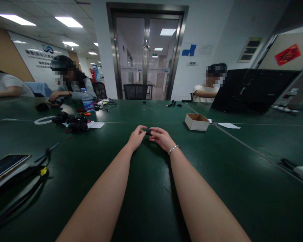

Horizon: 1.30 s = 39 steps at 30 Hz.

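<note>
Above the green table, my two hands meet around a small black piece, too small to name. My left hand pinches its left end, where a light or metallic bit shows at the fingertips. From the other side, my right hand grips the right end between thumb and fingers. A silver bracelet circles my right wrist. Much of the piece is covered by my fingers.
An open cardboard box stands right of my hands. Left lie black parts, a white ring, a water bottle, a phone and black cables. A large black panel stands at right. Several people sit around the table.
</note>
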Each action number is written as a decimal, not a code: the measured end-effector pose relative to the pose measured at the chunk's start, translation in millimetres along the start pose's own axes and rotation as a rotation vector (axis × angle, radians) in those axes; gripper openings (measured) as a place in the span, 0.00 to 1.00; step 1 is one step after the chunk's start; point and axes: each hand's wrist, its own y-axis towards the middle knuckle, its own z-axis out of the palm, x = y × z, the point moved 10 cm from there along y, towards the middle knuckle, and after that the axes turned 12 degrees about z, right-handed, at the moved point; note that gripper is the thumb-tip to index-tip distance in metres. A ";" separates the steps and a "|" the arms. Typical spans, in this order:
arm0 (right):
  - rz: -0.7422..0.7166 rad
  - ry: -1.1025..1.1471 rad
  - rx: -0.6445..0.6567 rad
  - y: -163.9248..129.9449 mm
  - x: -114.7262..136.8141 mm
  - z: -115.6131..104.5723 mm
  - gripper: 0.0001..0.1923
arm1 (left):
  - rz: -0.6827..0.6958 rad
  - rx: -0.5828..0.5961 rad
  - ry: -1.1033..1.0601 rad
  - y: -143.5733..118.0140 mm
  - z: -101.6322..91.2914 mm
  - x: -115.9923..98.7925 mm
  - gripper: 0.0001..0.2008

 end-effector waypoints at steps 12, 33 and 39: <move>0.022 -0.023 0.010 -1.7 -0.6 2.9 0.10 | -0.079 -0.031 -0.094 -2.2 -0.1 -1.6 0.12; 0.031 -0.022 -0.004 -2.5 -0.1 2.4 0.09 | -0.132 -0.010 -0.103 -3.1 1.0 0.9 0.14; 0.032 -0.010 0.002 -1.7 -0.5 2.5 0.09 | -0.122 -0.015 -0.122 -3.5 1.9 -3.5 0.13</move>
